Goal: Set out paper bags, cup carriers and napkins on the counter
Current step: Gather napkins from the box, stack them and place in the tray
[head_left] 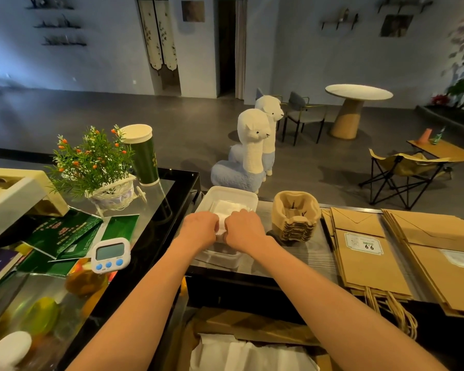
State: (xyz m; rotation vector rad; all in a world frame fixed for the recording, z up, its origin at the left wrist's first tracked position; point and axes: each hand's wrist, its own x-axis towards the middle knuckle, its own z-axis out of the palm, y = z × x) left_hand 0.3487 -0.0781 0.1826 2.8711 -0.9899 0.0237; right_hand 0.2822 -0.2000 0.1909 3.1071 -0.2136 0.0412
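The left hand (198, 229) and right hand (243, 231) meet over the near half of a white plastic tub (227, 195), knuckles up and fingers curled down, and between them they pinch a small wad of white napkins (221, 226) — the paper shows in the narrow gap between the two fists. Both hands are closed around it, thumbs tucked under and out of sight. More napkins (229, 207) lie flat in the tub just beyond the knuckles. Both forearms are bare and reach forward from the bottom of the view, converging at the tub, the wrists roughly level.

Just right of the right hand, near but not touching it, stands a nested stack of brown pulp cup carriers (296, 216) on the counter (316, 253). Further right, two fanned piles of flat brown paper bags lie side by side — the nearer pile (367, 259) with a white label and twisted handles hanging over the near counter edge, the farther pile (445, 253) running out of the picture.

Left of the tub is a glass-topped case with a white kitchen timer (110, 254), green packets (70, 234), a small potted plant (94, 162) in a white basket and a tall green cup (142, 155) with a pale lid. Beyond the counter two plush alpacas (249, 145) stand on the floor.
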